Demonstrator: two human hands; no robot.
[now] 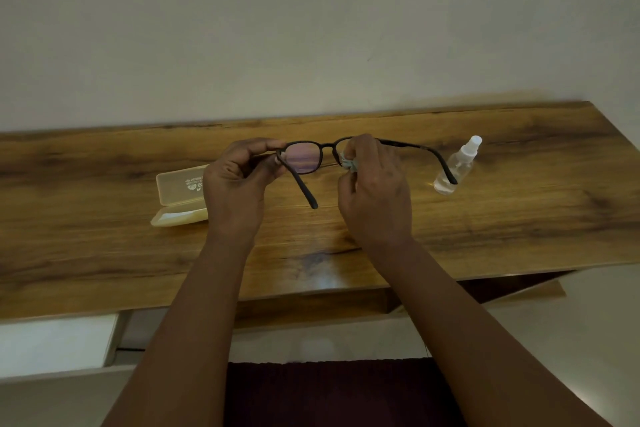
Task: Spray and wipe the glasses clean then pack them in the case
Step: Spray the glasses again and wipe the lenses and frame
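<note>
Glasses held up over the table, frame running left to right, arms unfolded. Left hand pinches the left hinge; right hand pinches a cloth on the right lens. Case lies open nearer the left hand, so packing looks likely to swing that way.

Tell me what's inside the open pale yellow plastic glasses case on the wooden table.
The pale yellow plastic glasses case lies open; its visible tray holds nothing I can make out. The left hand covers its right end, so that part cannot be seen. The black-framed glasses are outside it, held up.
</note>
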